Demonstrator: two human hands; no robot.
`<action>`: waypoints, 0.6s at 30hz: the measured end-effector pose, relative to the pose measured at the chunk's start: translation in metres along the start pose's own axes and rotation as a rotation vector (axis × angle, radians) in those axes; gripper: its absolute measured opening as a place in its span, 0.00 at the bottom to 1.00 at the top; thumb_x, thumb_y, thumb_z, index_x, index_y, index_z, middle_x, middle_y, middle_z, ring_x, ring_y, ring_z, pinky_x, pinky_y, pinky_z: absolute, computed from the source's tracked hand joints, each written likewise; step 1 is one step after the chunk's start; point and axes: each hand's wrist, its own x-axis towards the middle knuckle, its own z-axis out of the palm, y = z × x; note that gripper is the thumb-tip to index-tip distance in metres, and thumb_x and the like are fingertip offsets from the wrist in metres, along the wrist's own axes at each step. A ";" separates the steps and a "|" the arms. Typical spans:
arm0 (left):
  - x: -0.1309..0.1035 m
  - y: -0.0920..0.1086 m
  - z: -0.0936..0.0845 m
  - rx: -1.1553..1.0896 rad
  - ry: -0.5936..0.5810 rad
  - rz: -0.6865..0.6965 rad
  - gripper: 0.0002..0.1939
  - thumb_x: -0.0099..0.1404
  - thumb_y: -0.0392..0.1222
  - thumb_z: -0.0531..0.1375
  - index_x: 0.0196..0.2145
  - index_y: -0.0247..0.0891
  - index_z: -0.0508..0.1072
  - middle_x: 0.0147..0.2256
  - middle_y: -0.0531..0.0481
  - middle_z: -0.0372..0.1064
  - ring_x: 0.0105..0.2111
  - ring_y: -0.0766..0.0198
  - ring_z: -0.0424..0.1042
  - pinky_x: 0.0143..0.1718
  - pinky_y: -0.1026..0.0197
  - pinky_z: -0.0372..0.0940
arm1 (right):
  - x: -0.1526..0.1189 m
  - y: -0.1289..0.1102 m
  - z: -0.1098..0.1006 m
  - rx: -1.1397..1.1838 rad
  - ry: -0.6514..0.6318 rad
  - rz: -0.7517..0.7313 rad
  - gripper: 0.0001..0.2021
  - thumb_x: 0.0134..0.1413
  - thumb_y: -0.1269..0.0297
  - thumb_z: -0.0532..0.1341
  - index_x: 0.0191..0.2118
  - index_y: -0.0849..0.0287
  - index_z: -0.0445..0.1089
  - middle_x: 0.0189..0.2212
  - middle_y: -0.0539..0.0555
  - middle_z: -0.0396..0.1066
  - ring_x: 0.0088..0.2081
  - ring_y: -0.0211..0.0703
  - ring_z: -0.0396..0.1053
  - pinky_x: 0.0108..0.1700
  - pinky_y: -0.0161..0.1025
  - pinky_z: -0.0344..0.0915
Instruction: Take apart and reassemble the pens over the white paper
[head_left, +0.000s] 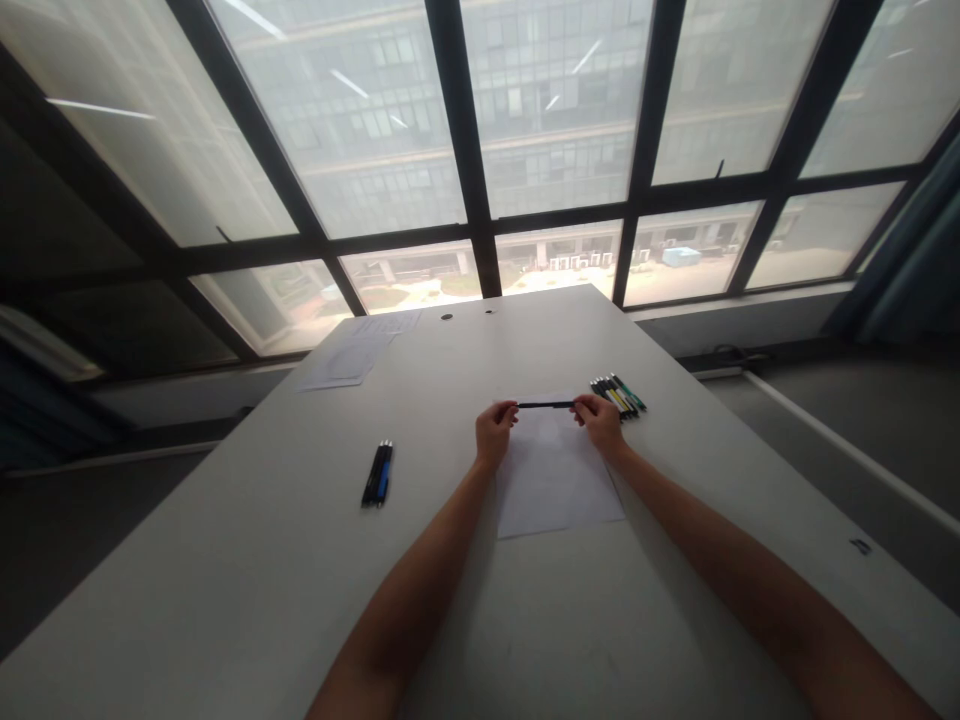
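Observation:
A dark pen (546, 405) is held level between my two hands, over the far part of a white sheet of paper (559, 480). The fingers of my left hand (495, 430) pinch its left end. At its right end, my right hand (598, 420) grips it the same way. Just beyond my right hand lies a row of several pens (619, 396), dark with some yellow and green parts. A smaller group of dark and blue pens (377, 474) lies on the table to the left of my left hand.
The white table (300, 560) reaches toward large windows. Printed sheets (349, 358) lie at its far left. Two small dark round items (447, 317) sit near the far edge. A small dark object (860, 547) is near the right edge.

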 end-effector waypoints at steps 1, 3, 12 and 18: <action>-0.001 0.002 0.000 0.001 0.001 0.002 0.11 0.58 0.45 0.64 0.36 0.35 0.79 0.29 0.48 0.76 0.25 0.66 0.72 0.27 0.65 0.66 | 0.000 0.000 0.000 -0.003 -0.001 -0.005 0.20 0.45 0.45 0.66 0.34 0.59 0.72 0.25 0.55 0.75 0.22 0.40 0.66 0.24 0.37 0.63; -0.002 0.006 -0.001 0.017 -0.001 0.012 0.11 0.58 0.44 0.63 0.36 0.35 0.79 0.29 0.48 0.76 0.25 0.65 0.72 0.27 0.65 0.66 | 0.000 -0.001 0.000 -0.003 -0.001 -0.008 0.20 0.45 0.45 0.66 0.34 0.59 0.72 0.25 0.55 0.75 0.22 0.39 0.66 0.24 0.36 0.63; 0.003 0.032 -0.006 0.178 -0.075 0.112 0.05 0.58 0.40 0.65 0.33 0.40 0.81 0.33 0.47 0.78 0.28 0.63 0.72 0.34 0.62 0.67 | -0.008 -0.020 0.003 0.022 0.089 0.014 0.19 0.45 0.46 0.65 0.33 0.59 0.71 0.24 0.54 0.74 0.22 0.38 0.65 0.24 0.35 0.62; -0.008 0.032 -0.022 0.233 -0.085 0.098 0.04 0.57 0.40 0.66 0.33 0.41 0.81 0.32 0.49 0.78 0.29 0.62 0.72 0.38 0.60 0.67 | -0.018 -0.021 0.008 0.023 0.070 0.044 0.20 0.45 0.46 0.65 0.33 0.60 0.71 0.24 0.54 0.74 0.22 0.38 0.65 0.23 0.35 0.62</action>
